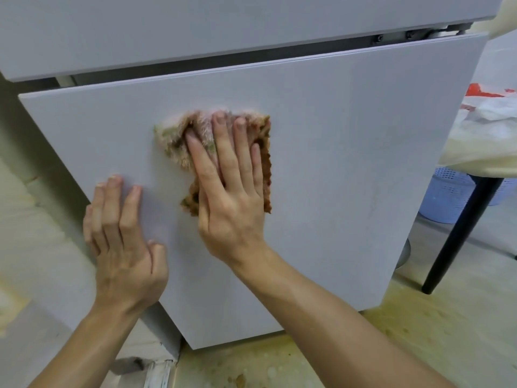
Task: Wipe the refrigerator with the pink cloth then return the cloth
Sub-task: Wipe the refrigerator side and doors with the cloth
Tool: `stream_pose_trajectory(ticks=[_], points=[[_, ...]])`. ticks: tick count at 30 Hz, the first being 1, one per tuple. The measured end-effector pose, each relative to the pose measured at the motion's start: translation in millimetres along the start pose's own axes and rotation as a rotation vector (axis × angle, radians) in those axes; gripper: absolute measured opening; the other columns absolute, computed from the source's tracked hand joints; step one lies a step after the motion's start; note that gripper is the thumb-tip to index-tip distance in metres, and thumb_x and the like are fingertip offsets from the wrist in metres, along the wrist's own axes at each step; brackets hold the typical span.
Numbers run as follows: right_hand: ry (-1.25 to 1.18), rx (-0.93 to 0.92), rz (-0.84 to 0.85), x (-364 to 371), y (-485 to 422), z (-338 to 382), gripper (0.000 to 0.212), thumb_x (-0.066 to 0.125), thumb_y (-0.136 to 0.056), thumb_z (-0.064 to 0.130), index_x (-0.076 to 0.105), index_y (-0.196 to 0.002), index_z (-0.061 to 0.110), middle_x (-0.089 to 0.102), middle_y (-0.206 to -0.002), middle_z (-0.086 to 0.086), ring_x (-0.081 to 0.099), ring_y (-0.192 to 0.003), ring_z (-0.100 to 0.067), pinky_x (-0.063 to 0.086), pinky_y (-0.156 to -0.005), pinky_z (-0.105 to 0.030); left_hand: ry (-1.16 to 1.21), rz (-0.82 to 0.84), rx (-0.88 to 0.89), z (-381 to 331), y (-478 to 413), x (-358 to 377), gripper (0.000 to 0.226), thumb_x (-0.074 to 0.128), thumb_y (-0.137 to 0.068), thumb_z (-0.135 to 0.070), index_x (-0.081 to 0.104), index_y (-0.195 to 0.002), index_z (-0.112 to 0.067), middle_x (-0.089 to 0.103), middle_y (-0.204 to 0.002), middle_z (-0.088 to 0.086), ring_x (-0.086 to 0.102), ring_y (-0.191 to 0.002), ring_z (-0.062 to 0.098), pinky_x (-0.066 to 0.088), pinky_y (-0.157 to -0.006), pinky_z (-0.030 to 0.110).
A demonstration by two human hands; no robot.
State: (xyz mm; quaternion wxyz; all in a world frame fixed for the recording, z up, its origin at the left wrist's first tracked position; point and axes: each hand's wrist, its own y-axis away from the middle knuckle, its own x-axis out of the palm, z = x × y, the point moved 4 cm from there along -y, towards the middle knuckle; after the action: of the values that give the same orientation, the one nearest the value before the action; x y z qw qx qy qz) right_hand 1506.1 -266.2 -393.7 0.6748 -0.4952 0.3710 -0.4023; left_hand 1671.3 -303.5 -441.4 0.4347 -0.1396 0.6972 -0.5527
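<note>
- Two bare hands are laid against the lower door [349,169] of the grey refrigerator [195,32].
- The pink cloth [173,138] is pressed flat on the door's upper middle by the right hand [229,197], whose fingers are spread over it rather than curled around it.
- The left hand [123,242] is released, resting palm-down on the door near its left edge, just beside the cloth but apart from it.
- A pale blue basket [447,191] is seen on the floor [419,345] to the right, behind a black leg [461,233].
</note>
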Motion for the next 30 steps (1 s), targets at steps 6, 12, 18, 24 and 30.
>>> stream_pose_trajectory(ticks=[6,12,18,24,30], points=[[0.132,-0.46,0.452,23,146,-20,0.07,0.057,-0.09,0.004,0.045,-0.158,0.017,0.024,-0.17,-0.004,0.018,-0.161,-0.021,0.011,-0.132,-0.039,0.023,-0.036,-0.044,14,2,-14,0.083,0.044,-0.072,0.005,0.029,-0.153,0.009,0.018,-0.165,0.024,0.004,-0.161,0.023,0.009,-0.131,0.047],[0.174,-0.578,0.707,20,184,-34,0.079,0.063,-0.087,0.008,0.039,-0.161,0.02,0.02,-0.173,0.001,0.013,-0.162,-0.017,0.005,-0.132,-0.036,0.057,0.025,0.01,15,13,-16,0.076,0.047,-0.08,0.01,0.029,-0.154,0.008,0.02,-0.167,0.021,0.012,-0.16,0.034,0.011,-0.132,0.045],[-0.001,-0.4,0.458,17,89,-2,0.08,0.05,-0.084,-0.013,0.042,-0.158,0.014,0.029,-0.169,-0.005,0.02,-0.16,-0.022,0.015,-0.131,-0.039,0.061,0.004,-0.012,21,15,-13,0.076,0.045,-0.08,0.014,0.029,-0.155,0.009,0.02,-0.167,0.021,0.014,-0.16,0.036,0.014,-0.131,0.046],[-0.028,-0.128,0.084,36,17,44,0.059,0.039,-0.097,-0.007,0.051,-0.152,0.01,0.041,-0.162,-0.014,0.022,-0.156,-0.025,0.015,-0.131,-0.044,0.082,-0.025,-0.039,29,12,-16,0.086,0.04,-0.073,0.021,0.022,-0.157,0.011,0.018,-0.167,0.023,0.014,-0.16,0.037,0.016,-0.131,0.051],[0.053,-0.483,0.492,54,139,26,0.073,0.046,-0.09,-0.005,0.039,-0.161,0.013,0.027,-0.17,-0.006,0.016,-0.161,-0.022,0.011,-0.132,-0.039,0.179,0.02,-0.099,34,15,-28,0.086,0.042,-0.077,0.017,0.017,-0.158,0.008,0.018,-0.169,0.022,0.014,-0.162,0.025,0.016,-0.131,0.033]])
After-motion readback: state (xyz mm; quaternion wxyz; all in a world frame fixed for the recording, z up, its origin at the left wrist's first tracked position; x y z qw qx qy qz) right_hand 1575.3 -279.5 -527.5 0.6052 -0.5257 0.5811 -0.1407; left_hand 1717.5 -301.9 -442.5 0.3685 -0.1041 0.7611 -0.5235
